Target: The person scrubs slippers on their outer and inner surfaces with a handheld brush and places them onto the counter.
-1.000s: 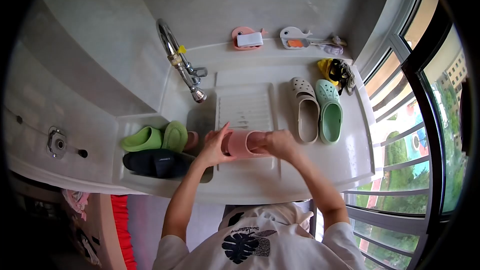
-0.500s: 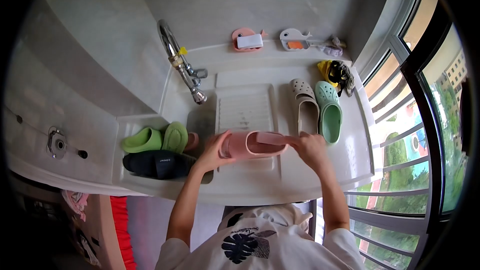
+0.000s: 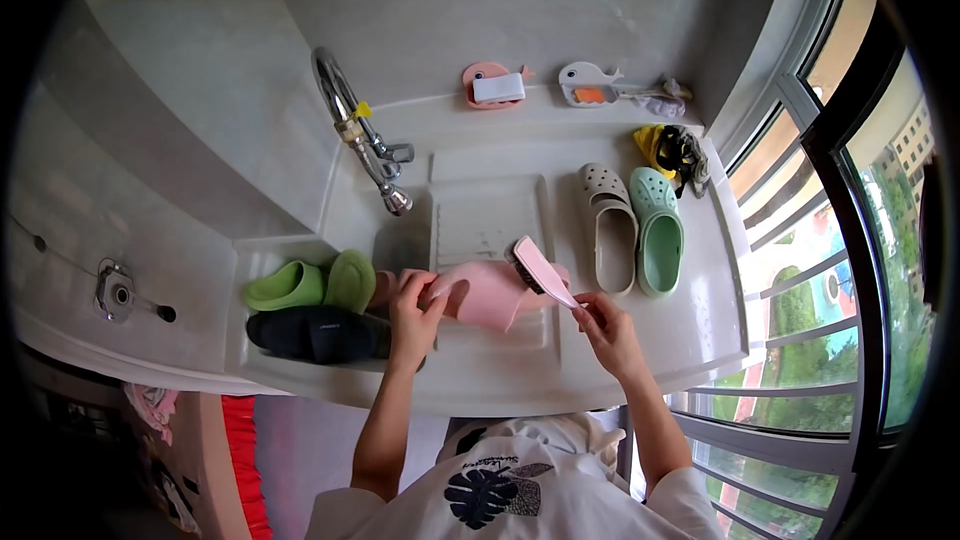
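A pink slipper (image 3: 484, 296) is gripped at its left end by my left hand (image 3: 410, 318), its fingers closed on the edge. The slipper is tipped on its side above the washboard (image 3: 492, 210). My right hand (image 3: 606, 332) pinches the thin handle of a pink brush (image 3: 541, 268). The brush head points up and left, dark bristles facing the slipper; whether they touch it I cannot tell. Left of my left hand lie green slippers (image 3: 287, 285) and a dark slipper (image 3: 315, 331), with another pink piece partly hidden beside them.
A chrome faucet (image 3: 372, 155) reaches over the basin from the back left. A beige clog (image 3: 612, 240) and a mint clog (image 3: 660, 245) lie on the right. Behind them is a yellow and black bundle (image 3: 672, 152). Two whale-shaped soap dishes, pink (image 3: 487, 72) and white (image 3: 585, 77), line the back ledge.
The pink slipper has turned, so its opening no longer faces me. My right hand has drawn the brush out of the slipper and raised its head. My left hand has shifted slightly.
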The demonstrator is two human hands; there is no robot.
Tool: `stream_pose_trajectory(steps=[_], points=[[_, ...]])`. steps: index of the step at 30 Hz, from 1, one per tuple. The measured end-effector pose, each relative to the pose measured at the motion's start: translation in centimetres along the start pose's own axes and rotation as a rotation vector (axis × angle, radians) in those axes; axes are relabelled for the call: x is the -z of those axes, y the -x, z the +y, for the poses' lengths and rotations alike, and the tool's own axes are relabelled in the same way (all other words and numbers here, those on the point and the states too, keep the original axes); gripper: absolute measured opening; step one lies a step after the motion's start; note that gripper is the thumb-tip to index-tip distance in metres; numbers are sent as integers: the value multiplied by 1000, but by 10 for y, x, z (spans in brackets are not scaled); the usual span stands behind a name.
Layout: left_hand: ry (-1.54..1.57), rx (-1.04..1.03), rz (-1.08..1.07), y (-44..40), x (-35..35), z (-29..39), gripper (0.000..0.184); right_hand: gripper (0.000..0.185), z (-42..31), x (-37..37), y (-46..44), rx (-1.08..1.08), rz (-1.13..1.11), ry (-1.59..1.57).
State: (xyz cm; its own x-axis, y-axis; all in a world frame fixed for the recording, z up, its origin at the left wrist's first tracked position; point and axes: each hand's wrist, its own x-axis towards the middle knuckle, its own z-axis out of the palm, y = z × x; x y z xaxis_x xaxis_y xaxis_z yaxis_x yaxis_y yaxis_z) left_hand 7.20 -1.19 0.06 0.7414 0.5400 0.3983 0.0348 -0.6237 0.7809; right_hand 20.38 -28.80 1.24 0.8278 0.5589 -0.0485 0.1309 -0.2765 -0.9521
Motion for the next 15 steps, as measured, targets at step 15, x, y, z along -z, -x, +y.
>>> stream_pose_trajectory(steps=[15], points=[[-126,-84,218,39,-7,39,26,47,-36,-53,14,374,158,651]])
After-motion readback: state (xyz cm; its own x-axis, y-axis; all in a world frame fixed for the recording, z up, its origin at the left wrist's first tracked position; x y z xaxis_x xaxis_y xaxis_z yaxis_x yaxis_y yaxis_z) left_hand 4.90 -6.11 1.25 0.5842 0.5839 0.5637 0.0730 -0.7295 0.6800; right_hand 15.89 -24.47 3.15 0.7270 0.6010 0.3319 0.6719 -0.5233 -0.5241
